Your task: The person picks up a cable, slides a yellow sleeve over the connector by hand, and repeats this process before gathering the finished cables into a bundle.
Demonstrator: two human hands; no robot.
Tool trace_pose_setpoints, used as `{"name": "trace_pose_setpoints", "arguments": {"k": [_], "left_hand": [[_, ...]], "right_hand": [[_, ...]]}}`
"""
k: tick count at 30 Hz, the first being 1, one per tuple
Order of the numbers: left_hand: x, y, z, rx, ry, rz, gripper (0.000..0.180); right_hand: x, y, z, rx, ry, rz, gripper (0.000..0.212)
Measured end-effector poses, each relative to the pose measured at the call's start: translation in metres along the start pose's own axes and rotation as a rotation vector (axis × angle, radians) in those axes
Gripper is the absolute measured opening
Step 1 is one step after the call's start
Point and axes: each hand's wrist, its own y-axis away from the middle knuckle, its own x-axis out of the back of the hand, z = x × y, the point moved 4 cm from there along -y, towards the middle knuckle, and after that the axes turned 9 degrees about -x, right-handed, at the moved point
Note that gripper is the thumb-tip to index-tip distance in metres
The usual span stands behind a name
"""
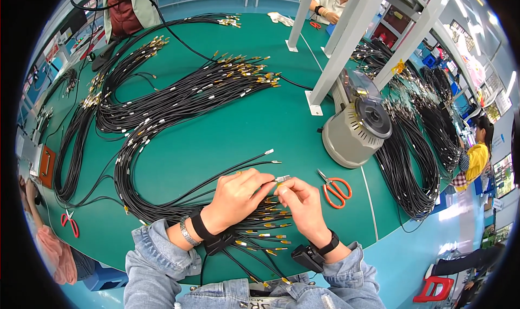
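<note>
Above the near part of a green table, my two hands meet at the tip of a black cable. My left hand is closed in a pinch on the cable just behind a small white-silver end piece. Thumb and forefinger of my right hand are pressed together at that same end; what exactly lies between them is too small to make out. Below my hands fans out a bundle of black cables with yellow-wrapped tips. Two more loose cable ends point up past my left hand.
Orange-handled cutters lie right of my hands, near a grey round tape dispenser. Large cable bundles cover the far left; more hang at right. Metal posts rise from the table. Red-handled scissors lie left. Other people sit around.
</note>
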Motion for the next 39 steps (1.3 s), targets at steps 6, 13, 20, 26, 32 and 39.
{"name": "trace_pose_setpoints", "arguments": {"k": [6,13,20,26,32,39], "left_hand": [[0.000,0.003,0.008,-0.083,-0.114,0.031,0.018],[-0.001,0.005,0.012,-0.108,-0.148,0.035,0.020],[-0.001,0.004,0.013,-0.138,-0.152,0.037,0.021],[-0.001,0.005,0.014,-0.158,-0.174,0.014,0.022],[-0.001,0.006,0.014,-0.168,-0.175,0.013,0.022],[-0.001,0.006,0.013,-0.172,-0.171,0.013,0.023]], "right_hand": [[-0.003,0.003,-0.005,0.079,0.022,0.081,0.012],[-0.002,0.004,-0.006,0.078,-0.008,0.101,0.011],[-0.002,0.004,-0.006,0.107,0.013,0.104,0.012],[0.001,0.005,-0.004,0.084,0.012,0.093,0.010],[0.002,0.004,-0.004,0.079,0.020,0.101,0.010],[0.000,0.004,-0.006,0.091,0.051,0.094,0.011]]}}
